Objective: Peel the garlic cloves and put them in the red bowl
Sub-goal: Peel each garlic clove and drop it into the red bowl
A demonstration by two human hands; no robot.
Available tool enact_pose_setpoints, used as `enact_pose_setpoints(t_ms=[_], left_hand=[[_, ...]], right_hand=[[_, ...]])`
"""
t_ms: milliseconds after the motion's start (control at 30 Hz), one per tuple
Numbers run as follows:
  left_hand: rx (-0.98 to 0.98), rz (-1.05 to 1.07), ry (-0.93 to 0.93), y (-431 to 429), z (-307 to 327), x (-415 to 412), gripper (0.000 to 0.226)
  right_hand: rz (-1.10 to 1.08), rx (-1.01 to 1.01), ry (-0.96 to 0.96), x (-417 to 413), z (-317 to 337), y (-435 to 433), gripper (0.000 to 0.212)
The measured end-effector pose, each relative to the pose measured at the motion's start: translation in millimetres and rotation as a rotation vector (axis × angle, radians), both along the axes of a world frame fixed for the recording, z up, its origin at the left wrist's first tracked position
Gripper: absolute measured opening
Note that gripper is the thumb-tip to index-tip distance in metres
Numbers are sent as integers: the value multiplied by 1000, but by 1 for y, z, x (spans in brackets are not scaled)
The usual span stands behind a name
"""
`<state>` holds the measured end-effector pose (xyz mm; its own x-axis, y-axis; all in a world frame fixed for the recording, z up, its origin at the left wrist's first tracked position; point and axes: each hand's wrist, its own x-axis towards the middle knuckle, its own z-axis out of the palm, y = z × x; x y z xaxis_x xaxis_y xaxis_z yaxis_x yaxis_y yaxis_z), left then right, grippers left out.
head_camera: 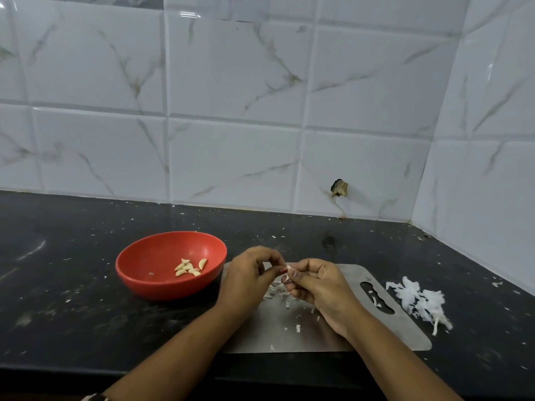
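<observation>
Black stone countertop (72,285), flecked with tiny pale scraps, ran back to a wall of white marble-patterned tiles (231,82) that turned a corner at the right. 1 tile low on the back wall had a small broken hole (338,188). A steel cutting board (376,337) lay flat near the counter's front edge, its handle slot (376,296) toward the right.

Both hands met above the far left part of the board. The right hand (318,285) had its fingers curled in, with the garlic clove (287,273) pinched between thumb and fingertips. The left hand (246,280), fingers likewise bent, pinched the same clove from the other side, so the 2 hands touched around it. How much skin covered the clove could not be made out. Loose skin scraps (278,290) lay on the board just below the hands.

The red bowl (162,287) stood on the counter just left of the board, beside the left hand, and held a small cluster of peeled cloves (189,267) on its floor. A heap of white papery peel (417,299) lay on the counter just off the board's right end. A watch strap (95,397) showed at the left wrist, at the bottom edge
</observation>
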<state>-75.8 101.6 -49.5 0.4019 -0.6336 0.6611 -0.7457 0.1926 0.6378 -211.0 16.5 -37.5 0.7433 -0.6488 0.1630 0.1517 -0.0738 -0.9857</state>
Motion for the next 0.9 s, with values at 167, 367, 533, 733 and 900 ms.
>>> enact_pose_setpoints(t_ms=[167, 367, 533, 733, 900], left_hand=[[99, -98, 52, 1, 3, -1, 24], [189, -97, -92, 4, 4, -3, 13], [210, -98, -130, -1, -2, -2, 16], [228, -77, -168, -4, -4, -1, 29], [189, -56, -152, -1, 0, -3, 31]], right_hand=[[10, -3, 4, -1, -2, -1, 6], [17, -14, 27, 1, -3, -2, 8], [-25, -30, 32, 3, -4, 0, 10], [-61, -22, 27, 5, -2, 3, 11], [-156, 117, -83, 3, 1, -3, 9]])
